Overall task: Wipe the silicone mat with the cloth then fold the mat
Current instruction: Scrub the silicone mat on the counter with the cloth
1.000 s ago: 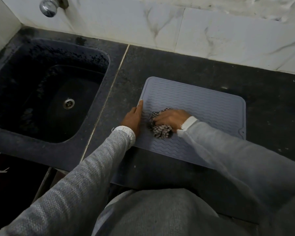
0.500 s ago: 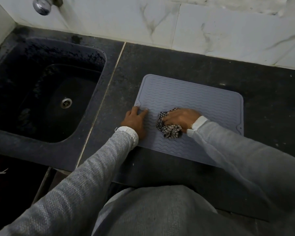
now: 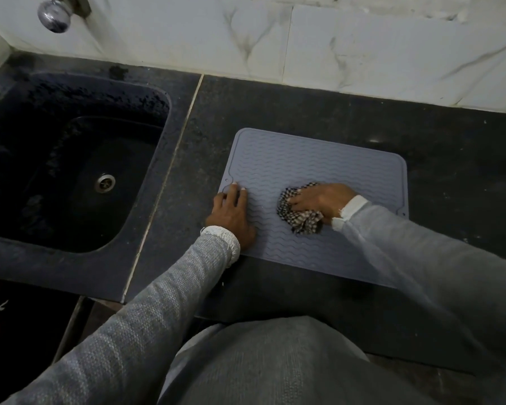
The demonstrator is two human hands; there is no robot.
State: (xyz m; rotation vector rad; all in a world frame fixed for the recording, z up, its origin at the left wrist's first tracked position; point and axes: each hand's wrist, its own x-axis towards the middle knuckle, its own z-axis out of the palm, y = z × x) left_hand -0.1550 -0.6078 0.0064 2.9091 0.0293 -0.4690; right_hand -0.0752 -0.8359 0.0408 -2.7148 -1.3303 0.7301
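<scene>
A grey silicone mat (image 3: 313, 159) with wavy ridges lies flat on the dark counter. My left hand (image 3: 231, 214) rests on the mat's left edge, fingers straight and pressing it down. A bunched black-and-white checked cloth (image 3: 300, 219) sits on the middle of the mat. My right hand (image 3: 323, 200) lies on top of the cloth and grips it, fingers curled over the bundle. My right sleeve hides the mat's near right corner.
A deep black sink (image 3: 70, 171) with a metal drain (image 3: 104, 183) lies to the left, beyond a seam in the counter (image 3: 450, 159). A chrome tap (image 3: 54, 17) hangs at the top left. A white marble wall (image 3: 333, 39) runs behind.
My right hand has slid the cloth to the right across the mat. My left hand moved from the mat's edge to lie flat on its left side.
</scene>
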